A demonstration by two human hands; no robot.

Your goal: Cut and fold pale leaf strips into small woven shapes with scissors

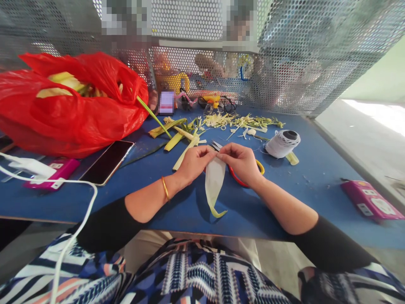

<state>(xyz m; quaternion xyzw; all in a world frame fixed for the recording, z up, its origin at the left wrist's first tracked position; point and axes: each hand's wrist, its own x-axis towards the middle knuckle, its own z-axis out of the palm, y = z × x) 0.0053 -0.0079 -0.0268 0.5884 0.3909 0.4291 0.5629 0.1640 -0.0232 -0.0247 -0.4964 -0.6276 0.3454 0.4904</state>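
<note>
A pale corn husk point(215, 179) hangs over the blue table, its greenish tip curling near the front. My left hand point(194, 162) pinches its upper end between thumb and fingers. Close beside it, my right hand point(238, 160) pinches the same end, so the fingertips almost meet. Scissors with red and yellow handles point(262, 166) lie beneath and beside my right hand, partly covered by it; their blades point away from me. Behind my hands are strips of green and yellow husk point(174, 141) and a pile of small trimmings point(218, 120).
A spool of white thread point(282, 143) stands at the right. At the left are a bulging red plastic bag point(104, 114) of husks, a dark phone point(107, 162), a white cable point(95, 192) and a purple box point(68, 169). Another purple box point(370, 198) sits far right. A perforated metal panel point(284, 80) rises behind.
</note>
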